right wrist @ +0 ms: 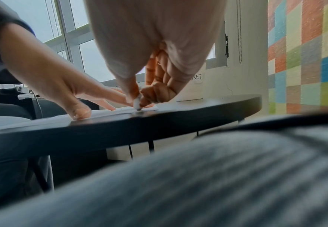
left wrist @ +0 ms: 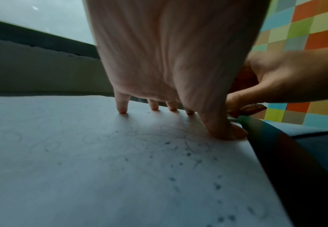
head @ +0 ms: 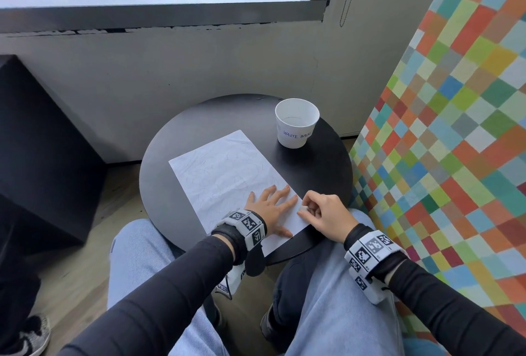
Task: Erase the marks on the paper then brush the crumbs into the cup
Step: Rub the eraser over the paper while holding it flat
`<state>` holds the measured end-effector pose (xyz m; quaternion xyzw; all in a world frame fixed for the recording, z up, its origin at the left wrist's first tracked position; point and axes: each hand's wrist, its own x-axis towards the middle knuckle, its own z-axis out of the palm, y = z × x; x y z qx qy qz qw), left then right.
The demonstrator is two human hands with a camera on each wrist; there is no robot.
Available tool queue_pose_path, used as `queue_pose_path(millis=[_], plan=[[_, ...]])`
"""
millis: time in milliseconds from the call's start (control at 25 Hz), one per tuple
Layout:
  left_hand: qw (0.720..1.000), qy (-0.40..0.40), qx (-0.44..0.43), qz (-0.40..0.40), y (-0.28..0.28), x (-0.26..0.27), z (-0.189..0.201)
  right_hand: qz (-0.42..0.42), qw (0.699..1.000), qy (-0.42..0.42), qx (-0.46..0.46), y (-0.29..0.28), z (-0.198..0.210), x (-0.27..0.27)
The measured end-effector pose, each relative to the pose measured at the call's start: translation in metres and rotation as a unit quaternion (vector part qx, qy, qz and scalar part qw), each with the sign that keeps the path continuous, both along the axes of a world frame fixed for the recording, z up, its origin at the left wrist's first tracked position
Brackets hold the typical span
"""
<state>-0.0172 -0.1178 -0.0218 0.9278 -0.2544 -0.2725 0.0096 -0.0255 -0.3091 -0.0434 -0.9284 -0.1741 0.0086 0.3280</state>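
Head view: we see the paper [head: 227,173] lying slantwise on the round black table [head: 321,168], its near corner overhanging the table edge. The left hand [head: 270,210] lies flat on the sheet, fingers spread. The right hand [head: 324,213] pinches a small white eraser [head: 304,209] at the sheet's right edge. The cup [head: 296,125] stands at the far right, well apart from both hands, with bare tabletop between.

Left wrist view: dark crumbs [left wrist: 188,154] scatter over faint pencil lines. We judge the sheet thin and easily creased; it should be pinned flat close to the rubbing point.

Right wrist view: the eraser tip meets the paper beside the table rim [right wrist: 178,116]. We judge the paper cup light and easily tipped; steady its wall when brushing crumbs toward it.
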Motion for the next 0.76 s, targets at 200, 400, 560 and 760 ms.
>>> queue_pose_path(millis=[200,400,560,760], plan=[[0.999,-0.01,-0.042,-0.001,0.022,0.011,0.015,-0.007,1.0,0.004,-0.015,0.0,0.002,-0.003],[0.996,0.008,0.057,-0.075,0.045,0.013,0.022,-0.045,0.997,-0.052,-0.036,-0.004,0.001,0.002],[0.996,0.009,0.066,-0.053,0.036,0.003,0.015,0.016,0.999,-0.044,-0.012,0.005,0.002,-0.005],[0.998,-0.002,0.063,-0.015,0.022,-0.002,0.011,0.082,0.996,-0.026,-0.014,0.011,0.0,-0.01]])
